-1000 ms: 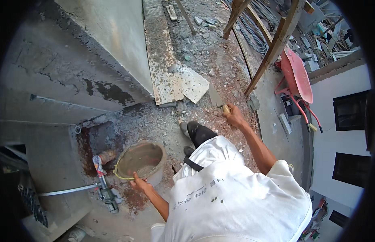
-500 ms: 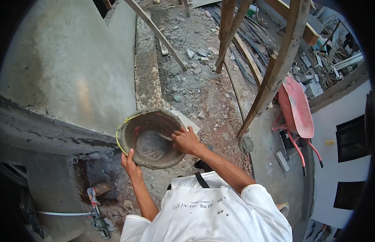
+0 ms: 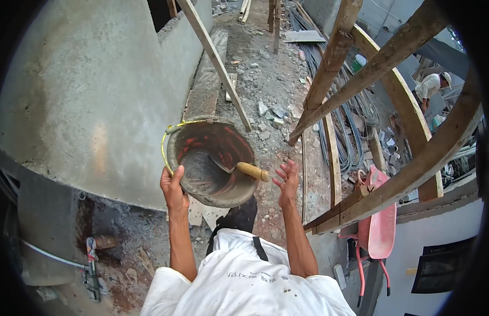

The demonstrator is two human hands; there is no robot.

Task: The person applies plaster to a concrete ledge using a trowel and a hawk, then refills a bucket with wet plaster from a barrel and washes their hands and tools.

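Note:
A mortar-caked bucket (image 3: 215, 197) with a yellow handle is tipped so that its inside faces up toward me. My left hand (image 3: 174, 190) grips its left rim, thumb over the edge. Inside lies a trowel; its wooden handle (image 3: 253, 171) rests across the right rim, and the metal blade (image 3: 219, 161) reaches down toward the grey residue at the bottom. Just right of that handle, my right hand (image 3: 288, 184) is off the trowel with its fingers spread and nothing in it.
A smooth plastered wall (image 3: 92, 95) fills the left side. Wooden props (image 3: 360, 87) slant across the right, near a red wheelbarrow (image 3: 380, 224). Rubble (image 3: 265, 113) and coiled cables (image 3: 347, 142) lie ahead. Another person (image 3: 430, 87) bends over at the far right.
My right hand has let go of the trowel and moved right, opening. The trowel handle now leans on the bucket's rim. The view has shifted, bringing another person into sight.

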